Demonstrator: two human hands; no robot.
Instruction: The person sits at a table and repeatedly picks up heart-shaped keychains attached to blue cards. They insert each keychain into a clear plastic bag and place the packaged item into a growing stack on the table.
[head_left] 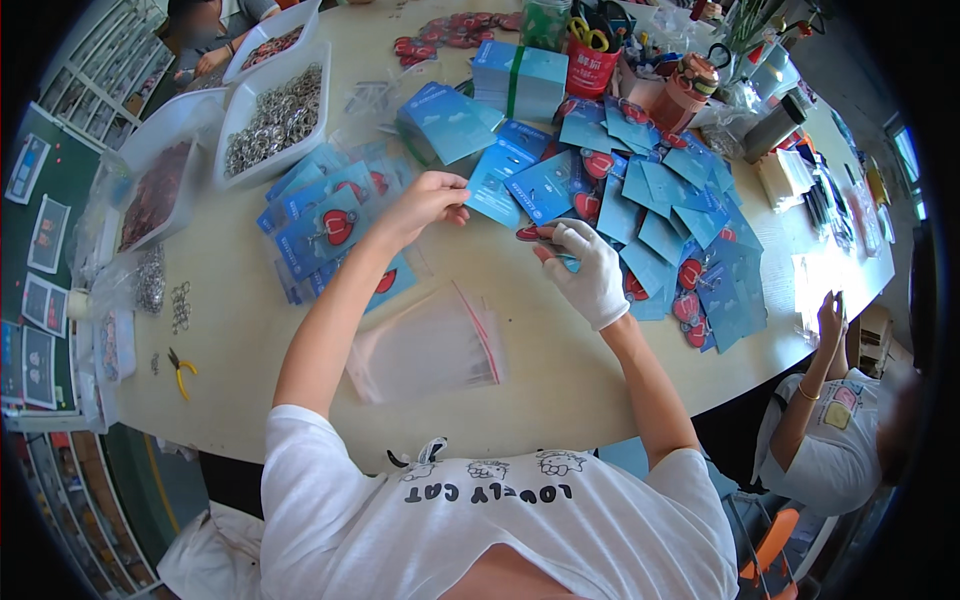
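My bare left hand [432, 208] is closed in a pinch at the left edge of a light blue backing card [492, 196]. My right hand [588, 268], in a white glove, has its fingertips closed on a small red keychain charm [528, 233]; a bit of blue shows beneath its fingers. Just beyond the hands lies another blue card [540, 188]. Right of the glove spreads a large heap of blue cards with red charms [660, 215]. Bagged cards with red charms [335, 226] are piled left of my left forearm. Clear plastic bags [425, 345] with red-edged seals lie nearest me.
White bins hold metal rings [275, 122] and reddish pieces [155, 195]. Yellow-handled pliers [181, 374] lie at the left. Banded card stacks [518, 80], a red pen cup [590, 68] and a pinkish jar [685, 92] stand at the back. Other people sit far left and right.
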